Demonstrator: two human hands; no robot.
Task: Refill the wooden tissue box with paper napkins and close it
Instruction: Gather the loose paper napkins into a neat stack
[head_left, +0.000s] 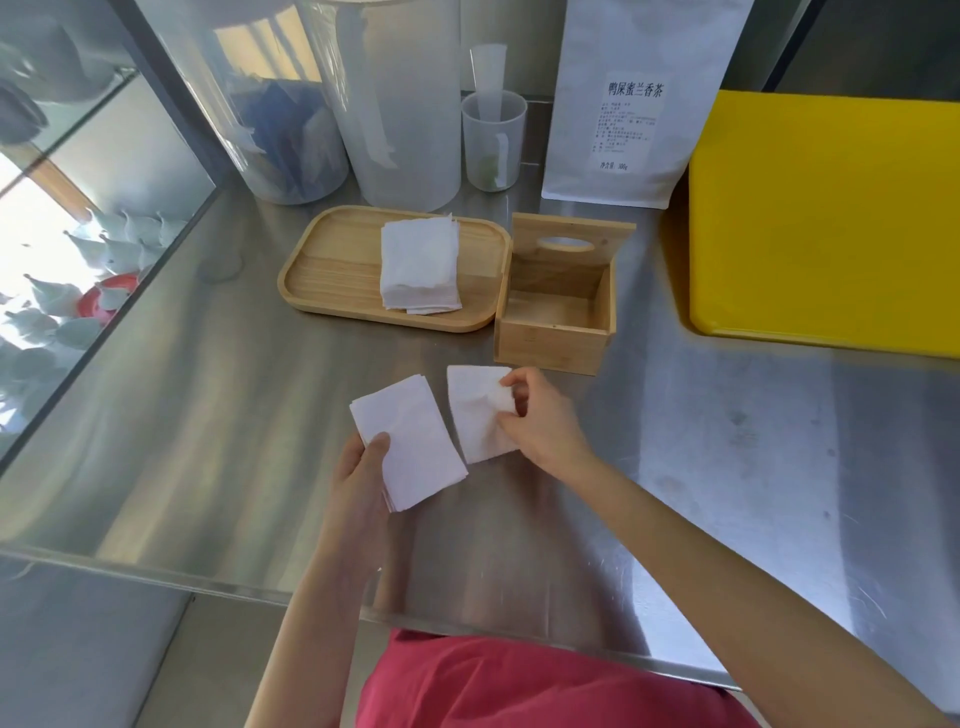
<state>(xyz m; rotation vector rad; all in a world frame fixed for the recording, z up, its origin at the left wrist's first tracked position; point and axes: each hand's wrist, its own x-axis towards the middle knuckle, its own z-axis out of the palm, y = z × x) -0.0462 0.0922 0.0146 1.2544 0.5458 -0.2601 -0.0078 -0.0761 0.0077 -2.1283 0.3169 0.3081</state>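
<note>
Wood of a pale tone forms the tissue box (553, 322), which is seen right of centre in the frame, standing on the steel counter (727, 441) with its hinged lid (571, 241) raised upright at the back (an oval slot is cut through it). The inside of the box is seen bare. Just below it, in the middle of the frame, two small batches of paper napkins are held: a flat stack (410, 441) is gripped at its lower edge by the left hand (358, 467), thumb on top, while a second batch (478, 410) is pinched and crumpled at its right side by the fingers of the right hand (540, 415). Left of the box, touching or nearly touching it, a wooden tray (322, 270) is seen bearing a thicker pile of napkins (420, 265). Behind these, clear plastic containers (405, 104) and a white pouch (639, 98) are lined up along the top. A yellow board (831, 218) is laid at the right edge.
</note>
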